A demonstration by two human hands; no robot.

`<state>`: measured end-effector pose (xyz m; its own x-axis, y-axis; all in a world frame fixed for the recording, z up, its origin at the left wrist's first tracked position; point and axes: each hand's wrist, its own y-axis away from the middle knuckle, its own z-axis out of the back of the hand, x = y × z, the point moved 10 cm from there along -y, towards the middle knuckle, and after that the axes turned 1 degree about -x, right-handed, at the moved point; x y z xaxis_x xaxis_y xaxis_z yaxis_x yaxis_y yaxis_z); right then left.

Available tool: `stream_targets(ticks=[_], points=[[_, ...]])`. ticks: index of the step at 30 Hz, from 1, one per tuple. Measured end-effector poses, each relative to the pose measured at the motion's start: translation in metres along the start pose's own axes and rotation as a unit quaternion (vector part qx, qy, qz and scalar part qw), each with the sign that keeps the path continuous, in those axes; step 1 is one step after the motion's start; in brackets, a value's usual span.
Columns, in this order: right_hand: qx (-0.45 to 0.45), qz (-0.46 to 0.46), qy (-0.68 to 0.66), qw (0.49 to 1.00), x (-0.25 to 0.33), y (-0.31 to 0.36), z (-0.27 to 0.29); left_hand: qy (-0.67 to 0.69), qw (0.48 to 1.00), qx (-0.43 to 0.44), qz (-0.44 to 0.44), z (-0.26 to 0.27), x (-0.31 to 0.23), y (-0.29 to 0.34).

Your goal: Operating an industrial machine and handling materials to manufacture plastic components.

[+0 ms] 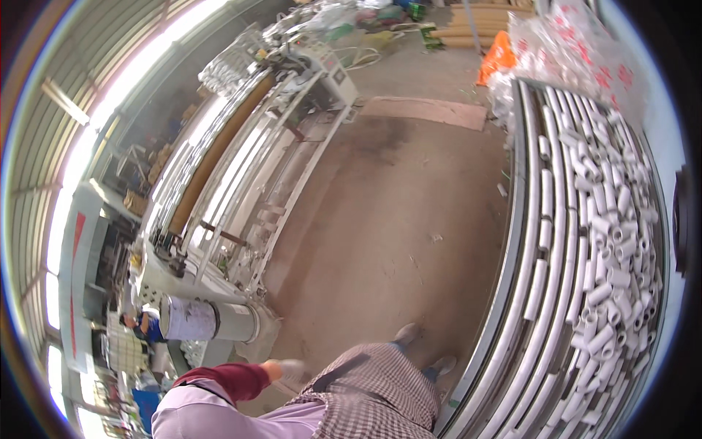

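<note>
My left hand (275, 369) reaches out from a dark red cuff (245, 380), low in the view and left of my checked apron (387, 388). A small whitish patch lies at its fingers. They are too blurred to show whether they are open or closed, or whether that patch is a glove or something held. Nearest to this hand, apart from it, is a pale cylinder (234, 322) with a whitish wrapped end, at the near end of a long machine (219, 168). My right hand is out of view.
On the right runs a metal-edged rack (504, 282) with long white tubes (537, 300) and a heap of short tube pieces (607, 285). Behind it are clear plastic bags (578, 55) and an orange sack (495, 58). A flat pinkish sheet (424, 112) lies on the floor.
</note>
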<state>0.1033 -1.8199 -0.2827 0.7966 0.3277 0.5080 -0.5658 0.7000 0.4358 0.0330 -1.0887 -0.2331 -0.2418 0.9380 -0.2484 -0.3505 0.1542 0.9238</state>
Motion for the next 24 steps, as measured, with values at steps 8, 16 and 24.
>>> stream_targets(ticks=[8, 16, 24], points=[[0.228, 0.247, 0.178, 0.925, 0.169, 0.107, -0.084, 0.52, 0.788, -0.015, 0.33, -0.258, 0.119, 0.13], [0.338, 0.346, 0.194, 0.854, 0.332, 0.249, -0.31, 0.606, 0.729, -0.169, 0.271, -0.158, 0.213, 0.054], [0.414, 0.394, 0.247, 0.782, 0.443, 0.351, -0.458, 0.67, 0.642, -0.309, 0.207, -0.04, 0.28, 0.042]])
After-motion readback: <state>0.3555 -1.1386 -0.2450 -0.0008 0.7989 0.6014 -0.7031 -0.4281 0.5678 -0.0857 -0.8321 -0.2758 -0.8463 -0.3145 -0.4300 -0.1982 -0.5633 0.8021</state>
